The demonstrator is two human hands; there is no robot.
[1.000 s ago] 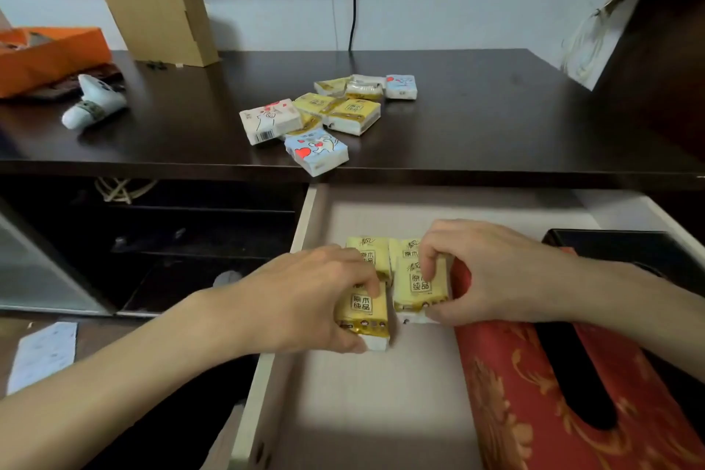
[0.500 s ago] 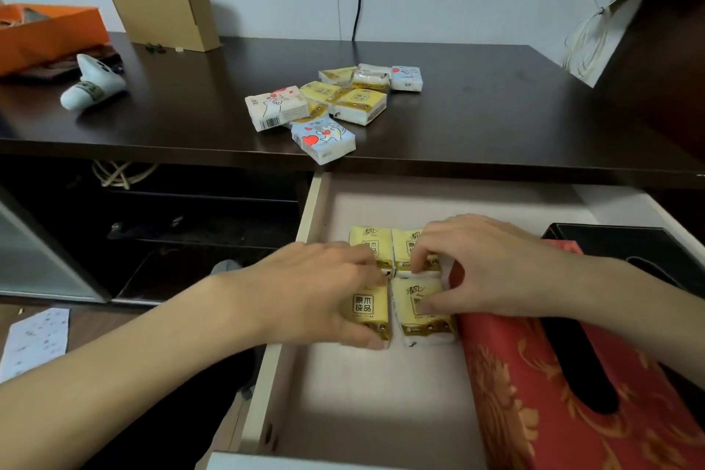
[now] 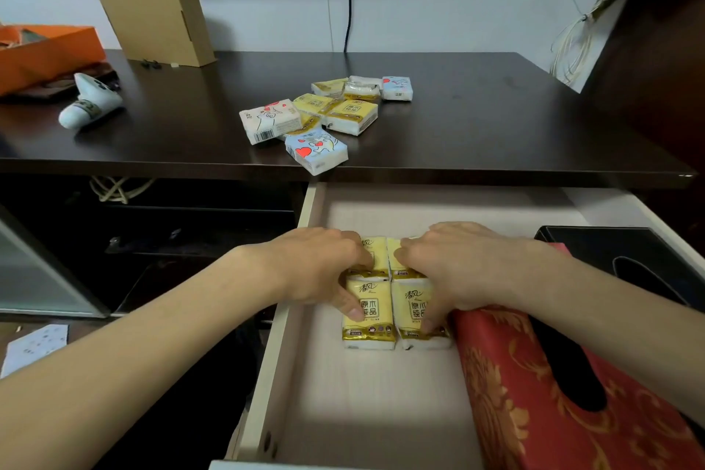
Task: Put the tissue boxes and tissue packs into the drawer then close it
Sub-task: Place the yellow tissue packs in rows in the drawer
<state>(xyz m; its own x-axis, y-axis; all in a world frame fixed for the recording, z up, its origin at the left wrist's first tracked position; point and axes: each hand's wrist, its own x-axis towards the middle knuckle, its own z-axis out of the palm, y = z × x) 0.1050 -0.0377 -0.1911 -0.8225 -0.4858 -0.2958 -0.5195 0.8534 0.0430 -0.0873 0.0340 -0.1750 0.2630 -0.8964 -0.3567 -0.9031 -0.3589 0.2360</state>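
Observation:
Four yellow tissue packs lie in a two-by-two block on the floor of the open drawer (image 3: 284,320). My left hand (image 3: 318,271) covers the back-left pack (image 3: 377,254), its thumb on the front-left pack (image 3: 368,320). My right hand (image 3: 456,271) covers the back-right pack (image 3: 396,259), with its fingers down on the front-right pack (image 3: 416,317). A red patterned tissue box (image 3: 507,389) lies against the packs' right side, and a black tissue box (image 3: 625,256) sits behind it. Several more packs (image 3: 343,111) are piled on the dark table (image 3: 496,118), one with hearts (image 3: 316,151) at its edge.
A cardboard box (image 3: 152,11), an orange box (image 3: 42,53) and a small white object (image 3: 89,103) stand at the table's back left. Dark open shelves (image 3: 171,240) are left of the drawer. Bare drawer floor (image 3: 374,401) shows in front of the packs.
The two front packs have been laid flat and pushed together in front of the back pair. Both hands have shifted back over the block.

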